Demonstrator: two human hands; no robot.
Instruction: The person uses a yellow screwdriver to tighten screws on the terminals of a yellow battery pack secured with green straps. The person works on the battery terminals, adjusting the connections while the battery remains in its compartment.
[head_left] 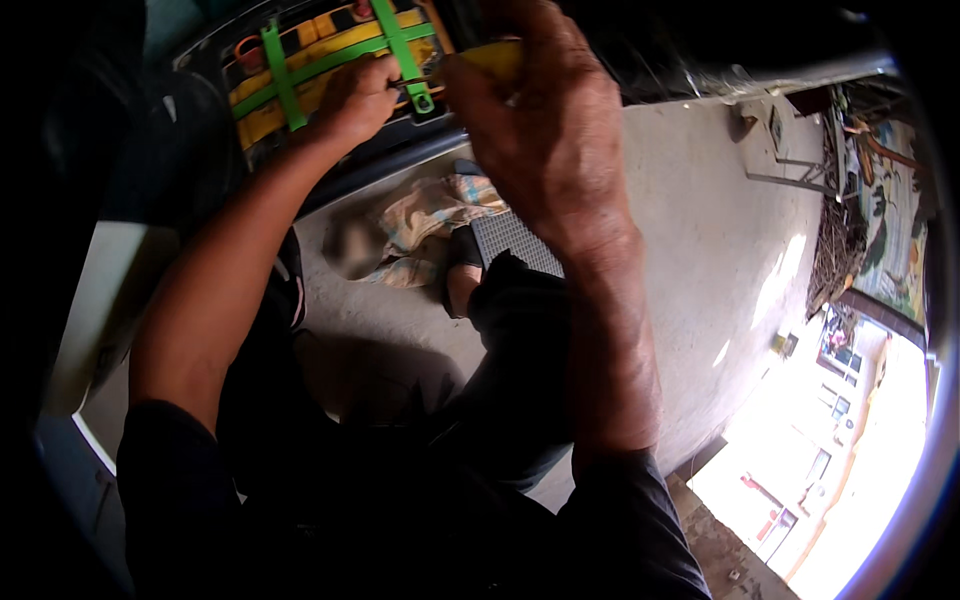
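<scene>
A battery pack with yellow blocks lies in a dark housing at the upper left, crossed by green straps. My left hand is over the pack's near edge, fingers pinched together beside a green upright strap; what they hold is too small to make out. My right hand is closed around the yellow handle of what looks like a screwdriver. Its thin dark shaft points left toward my left fingertips, in front of the strap's lower end. My right fingers partly hide the handle.
Below the housing's dark rim, a checked cloth lies on the concrete floor near my foot and a grey grid-patterned mat. A metal-legged stand and a pile of sticks are at the right. Bright light enters lower right.
</scene>
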